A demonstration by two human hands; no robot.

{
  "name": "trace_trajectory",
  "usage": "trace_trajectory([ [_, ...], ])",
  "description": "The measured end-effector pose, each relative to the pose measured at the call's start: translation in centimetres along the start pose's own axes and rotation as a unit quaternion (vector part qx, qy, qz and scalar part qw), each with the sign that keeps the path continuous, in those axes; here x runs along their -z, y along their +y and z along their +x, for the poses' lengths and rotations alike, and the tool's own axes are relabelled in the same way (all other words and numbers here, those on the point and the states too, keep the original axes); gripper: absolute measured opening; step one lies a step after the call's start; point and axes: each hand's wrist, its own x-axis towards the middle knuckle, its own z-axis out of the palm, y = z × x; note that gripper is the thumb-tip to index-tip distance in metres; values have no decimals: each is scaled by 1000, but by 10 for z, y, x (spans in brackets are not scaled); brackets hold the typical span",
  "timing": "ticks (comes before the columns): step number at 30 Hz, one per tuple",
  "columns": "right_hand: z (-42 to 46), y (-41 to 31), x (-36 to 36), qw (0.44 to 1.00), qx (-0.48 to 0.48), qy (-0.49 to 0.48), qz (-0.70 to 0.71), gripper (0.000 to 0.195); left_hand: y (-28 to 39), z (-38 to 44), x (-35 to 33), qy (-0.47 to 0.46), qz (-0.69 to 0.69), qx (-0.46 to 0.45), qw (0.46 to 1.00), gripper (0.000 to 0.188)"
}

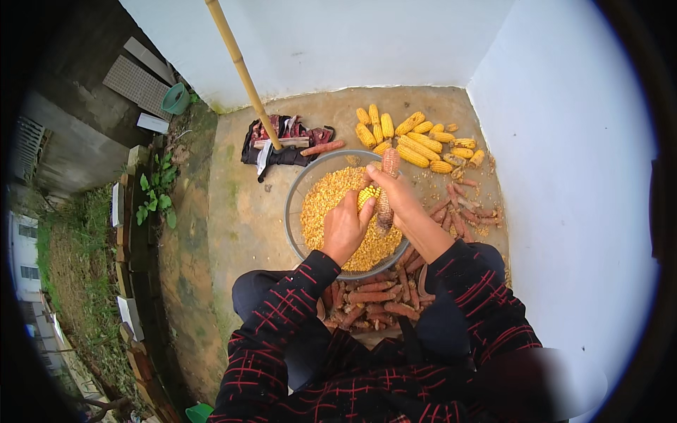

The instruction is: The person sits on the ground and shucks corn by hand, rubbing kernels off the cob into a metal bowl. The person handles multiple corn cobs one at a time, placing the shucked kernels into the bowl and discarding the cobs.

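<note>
My left hand (346, 224) grips a yellow ear of corn (368, 195) above a round grey basket (288, 222). A bare reddish corn cob (390, 161) is held in my right hand (396, 193), close against the ear. Loose yellow corn kernels (330, 211) fill much of the basket. Beyond its far rim lie several whole ears of corn (420, 145). Many bare cobs (370, 299) are heaped between my legs, and more cobs (460, 211) are scattered to the basket's right.
A bamboo pole (243, 69) stands by a dark patterned cloth (317, 135) on the concrete floor. White walls (560, 158) rise ahead and at the right. To the left are a leafy plant (158, 190), a row of bricks (122, 243) and a green basin (175, 99).
</note>
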Motion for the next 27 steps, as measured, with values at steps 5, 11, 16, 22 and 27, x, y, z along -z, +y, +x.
trace_trajectory([
  [5,-1,-4,4,984,45,6,-173,29,-10,5,5,-24,-167,49,984,41],
  [11,3,-9,4,995,2,-45,-84,31,-37,8,-7,-40,-339,105,934,49],
  [16,1,-21,6,992,-76,-79,59,35,-26,10,4,-59,-355,179,916,47],
  [22,-3,-7,-3,990,-86,-64,96,25,-7,6,2,80,-15,-73,994,44],
  [27,-9,-1,-13,992,72,52,-94,25,1,2,-1,9,-53,26,998,41],
])
